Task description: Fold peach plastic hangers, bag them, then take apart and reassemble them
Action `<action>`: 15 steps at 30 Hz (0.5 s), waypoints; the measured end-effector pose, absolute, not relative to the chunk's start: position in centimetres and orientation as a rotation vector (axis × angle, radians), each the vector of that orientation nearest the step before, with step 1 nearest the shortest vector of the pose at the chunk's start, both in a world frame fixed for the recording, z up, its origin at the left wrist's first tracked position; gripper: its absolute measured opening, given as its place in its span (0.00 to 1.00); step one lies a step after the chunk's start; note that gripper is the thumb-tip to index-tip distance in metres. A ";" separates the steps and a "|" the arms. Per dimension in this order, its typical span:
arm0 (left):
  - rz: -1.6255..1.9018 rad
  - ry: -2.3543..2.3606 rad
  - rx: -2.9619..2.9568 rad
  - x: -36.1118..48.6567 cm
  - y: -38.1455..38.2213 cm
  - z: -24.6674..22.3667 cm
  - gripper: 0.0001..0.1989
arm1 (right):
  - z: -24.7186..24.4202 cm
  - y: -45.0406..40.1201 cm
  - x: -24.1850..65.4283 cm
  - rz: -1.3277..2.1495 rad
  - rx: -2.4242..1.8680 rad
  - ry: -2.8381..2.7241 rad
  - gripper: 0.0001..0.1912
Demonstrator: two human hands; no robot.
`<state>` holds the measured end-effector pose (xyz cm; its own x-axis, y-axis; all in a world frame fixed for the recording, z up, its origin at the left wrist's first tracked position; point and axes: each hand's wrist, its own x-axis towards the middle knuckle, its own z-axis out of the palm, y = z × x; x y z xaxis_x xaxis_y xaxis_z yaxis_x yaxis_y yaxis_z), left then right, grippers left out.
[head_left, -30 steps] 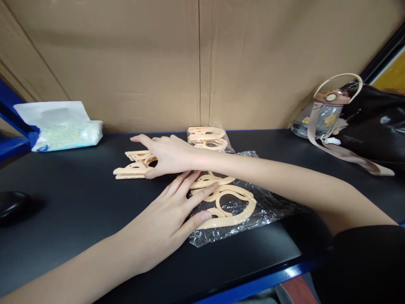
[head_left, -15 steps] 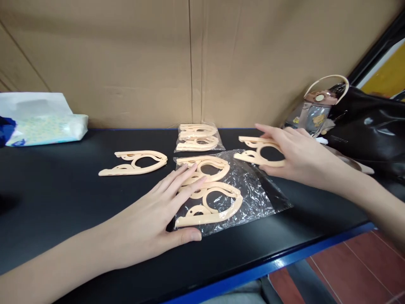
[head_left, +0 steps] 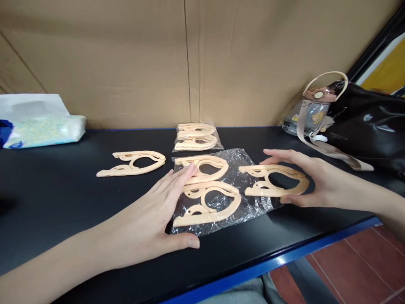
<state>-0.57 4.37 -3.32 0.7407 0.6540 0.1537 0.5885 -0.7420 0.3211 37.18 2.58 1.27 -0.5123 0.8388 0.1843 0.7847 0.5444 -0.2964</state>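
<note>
My left hand (head_left: 158,211) lies with spread fingers on the left part of a clear plastic bag (head_left: 237,158), which has two cream folding hangers (head_left: 221,215) in it. On the right, my right hand (head_left: 316,181) grips the rounded end of a loose cream folding hanger (head_left: 265,192) between thumb and fingers, over the right part of the bag. Another loose folded hanger (head_left: 139,170) rests to the left of the bag. Behind the bag lies a smaller clear packet (head_left: 198,143) with cream hangers inside.
A tissue pack (head_left: 47,126) stands at the back left of the black table (head_left: 47,181). At the back right are a clear bottle (head_left: 316,109) with a strap and a black bag (head_left: 370,122). Cardboard (head_left: 126,63) stands behind the table.
My right hand has moved the held hanger toward me and slightly right, from behind the bag's right side to over it. My left hand has stayed on the bag.
</note>
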 end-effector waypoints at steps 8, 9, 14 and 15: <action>0.346 0.972 2.711 -0.8 4.5 -3.2 0.56 | 2.3 3.9 35.2 0.811 -1.211 -2.472 0.45; 0.343 0.967 2.715 -0.8 4.4 -3.3 0.56 | 2.2 4.0 34.8 0.844 -1.203 -2.467 0.45; 0.383 1.062 2.681 -0.3 3.9 -3.2 0.53 | 1.2 4.3 33.6 0.936 -1.164 -2.389 0.43; 0.396 1.084 2.673 -0.2 3.8 -3.2 0.53 | 1.0 4.3 33.7 0.972 -1.154 -2.371 0.42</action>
<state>-0.21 3.81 -3.22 0.6899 0.7057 0.1615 0.6438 -0.7001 0.3090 33.74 4.30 1.05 -0.6176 0.7865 -0.0016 0.5614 0.4394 -0.7013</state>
